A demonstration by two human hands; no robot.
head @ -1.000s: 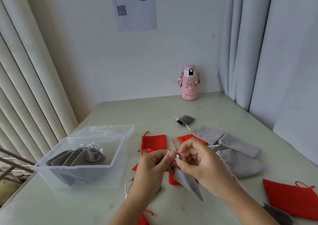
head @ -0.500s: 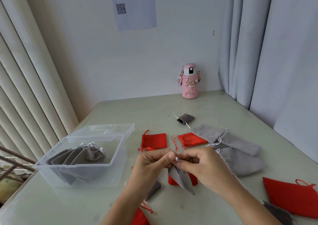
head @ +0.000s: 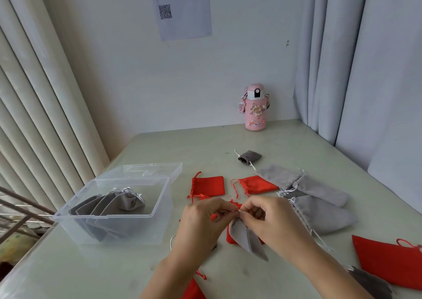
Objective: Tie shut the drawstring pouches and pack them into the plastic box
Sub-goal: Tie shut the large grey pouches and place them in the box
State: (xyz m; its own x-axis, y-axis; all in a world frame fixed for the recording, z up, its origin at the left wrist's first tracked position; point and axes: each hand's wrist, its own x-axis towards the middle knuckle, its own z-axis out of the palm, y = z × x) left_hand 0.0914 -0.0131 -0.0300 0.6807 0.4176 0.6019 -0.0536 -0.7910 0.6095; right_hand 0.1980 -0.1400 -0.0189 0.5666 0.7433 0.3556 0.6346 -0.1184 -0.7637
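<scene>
Grip: the left hand (head: 203,221) and the right hand (head: 271,221) each pinch an end of the silver drawstring (head: 233,211) between thumb and forefinger, fingertips nearly meeting.
Pouch in hand: the grey pouch (head: 249,239) hangs from that pinch under the right hand, its closed end pointing near and right. Whether its tip touches the table (head: 91,271) cannot be told.
Change: a second ago the right hand sat higher, with its fingers curled over the pouch mouth. Half a second ago the hands came level. Now a short stretch of cord shows between the two pinches.
Meaning: this looks like the knot being drawn tight. If so, this pouch is nearly ready to pack.
Under the hands: a red pouch (head: 230,237) lies flat, partly covered.
Box: the plastic box (head: 109,216) stands on the left, just beside the left hand, with its lid (head: 141,171) lying open behind it. Several tied grey pouches (head: 114,205) lean together inside, and there is room left on their right.
Still loose: two red pouches (head: 209,185) lie just beyond the hands. Larger grey pouches (head: 319,214) are on the right, a small dark grey pouch (head: 250,157) lies farther off, and a big red pouch (head: 388,260) lies near right.
Progress: only grey pouches are packed and no red ones, so I judge most of the work remains.
Far edge: a pink bottle (head: 255,107) stands by the wall, well apart from the work.
</scene>
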